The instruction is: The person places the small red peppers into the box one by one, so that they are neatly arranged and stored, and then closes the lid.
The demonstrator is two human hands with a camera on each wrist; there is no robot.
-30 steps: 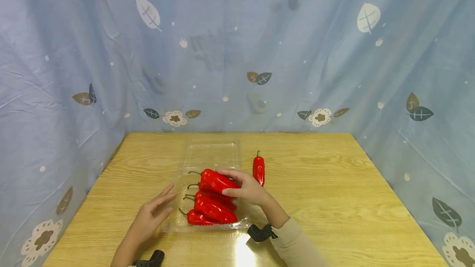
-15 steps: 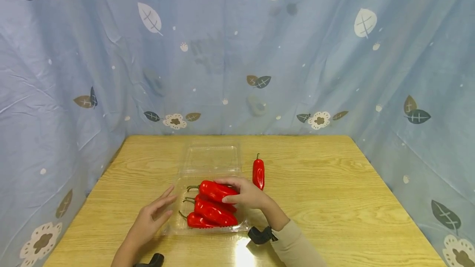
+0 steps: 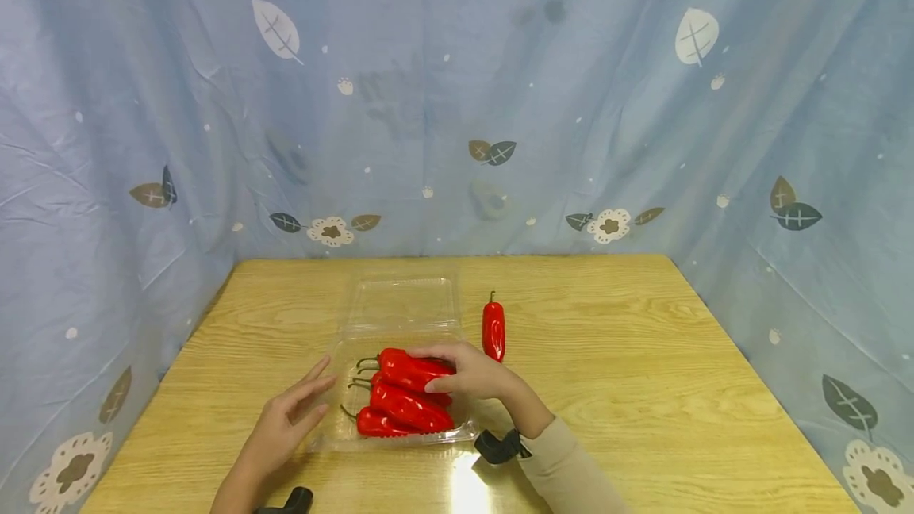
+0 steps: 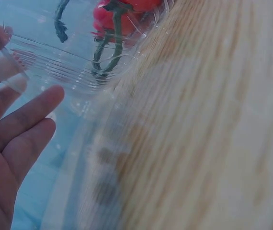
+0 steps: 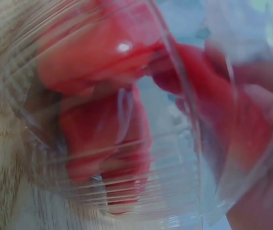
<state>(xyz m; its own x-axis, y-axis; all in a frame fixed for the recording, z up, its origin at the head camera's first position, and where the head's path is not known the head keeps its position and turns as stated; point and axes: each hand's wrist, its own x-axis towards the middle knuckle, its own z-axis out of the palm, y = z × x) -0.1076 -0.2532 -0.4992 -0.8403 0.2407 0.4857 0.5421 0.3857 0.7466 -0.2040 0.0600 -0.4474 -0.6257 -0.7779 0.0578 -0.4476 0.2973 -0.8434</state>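
Observation:
A clear plastic clamshell box (image 3: 347, 347) stands with its lid folded back, and several red peppers (image 3: 410, 409) with green stems lie side by side in its base. My right hand (image 3: 481, 373) grips the rearmost red pepper (image 3: 407, 369), thumb on the near side and fingers across the back. Seen through the box wall in the right wrist view, that pepper (image 5: 208, 86) slants toward my hand (image 5: 266, 201). At the box's left side is my left hand (image 3: 284, 421), fingers loosely spread and fingertips right at the rim; the left wrist view shows them by the clear wall (image 4: 55, 62).
One more red pepper (image 3: 493, 331) lies on the wooden table (image 3: 607, 355), right of the box. The transparent lid (image 3: 403, 301) lies flat behind the base. A blue patterned curtain (image 3: 428, 101) surrounds the table at the back and sides.
My right hand has brought its pepper down and toward me, against the others in the box. My left hand has stayed by the box's left side.

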